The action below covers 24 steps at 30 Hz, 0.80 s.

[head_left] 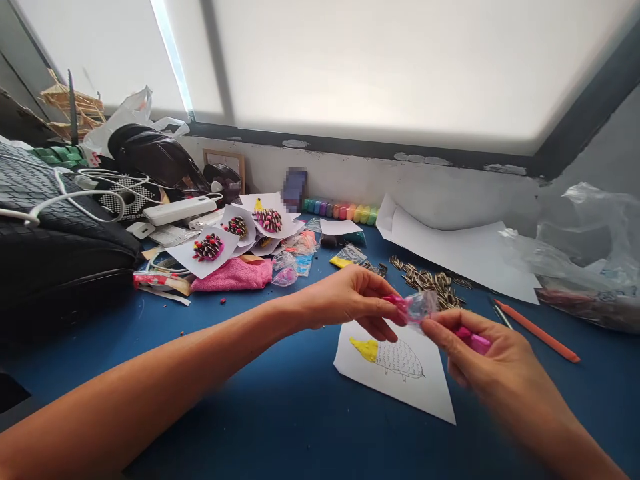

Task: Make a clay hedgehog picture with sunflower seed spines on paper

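Both hands are raised over a white sheet (440, 390) with a hedgehog drawing (400, 359), its head covered in yellow clay (367, 349). My left hand (357, 300) pinches one end of a small clear plastic bag (420, 307); bright pink clay (397, 303) shows at its fingertips. The other end of the bag is between the thumb and finger of my right hand (480, 347). A pink lump (480, 343), which looks like clay, is also tucked in the right fingers. Whether the left clay sits inside the bag, I cannot tell.
Striped sunflower seeds (435, 287) lie behind the hands. An orange pen-like tool (540, 333) rests at right. Finished hedgehog cards (205, 253), a pink cloth (233, 275) and a row of coloured clay (345, 211) are farther back. A black bag (65, 247) stands left.
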{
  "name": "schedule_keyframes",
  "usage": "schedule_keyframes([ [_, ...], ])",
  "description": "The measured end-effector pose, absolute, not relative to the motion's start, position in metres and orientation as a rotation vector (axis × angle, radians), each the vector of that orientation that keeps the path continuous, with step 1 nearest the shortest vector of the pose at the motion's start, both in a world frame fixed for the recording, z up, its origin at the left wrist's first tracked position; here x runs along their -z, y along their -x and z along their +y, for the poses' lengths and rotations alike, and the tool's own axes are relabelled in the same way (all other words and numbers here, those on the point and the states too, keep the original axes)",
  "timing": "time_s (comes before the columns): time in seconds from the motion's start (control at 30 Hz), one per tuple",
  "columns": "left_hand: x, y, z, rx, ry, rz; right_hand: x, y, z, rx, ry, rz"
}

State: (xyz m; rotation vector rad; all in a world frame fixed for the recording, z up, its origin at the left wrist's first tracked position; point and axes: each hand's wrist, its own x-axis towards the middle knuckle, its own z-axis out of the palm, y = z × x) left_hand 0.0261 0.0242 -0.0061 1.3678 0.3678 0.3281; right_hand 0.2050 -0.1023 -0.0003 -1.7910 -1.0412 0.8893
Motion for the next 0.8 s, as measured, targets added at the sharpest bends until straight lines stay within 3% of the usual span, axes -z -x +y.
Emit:
schedule_keyframes([
  [0.53,0.004,-0.024,0.034,-0.525,-1.331,0.377,0.016,-0.21,-0.1,-1.019,1.624,-1.034],
  [0.8,0.01,-0.033,0.033,-0.644,-1.466,0.62,0.018,-0.201,-0.103,-1.108,1.682,-1.132],
])
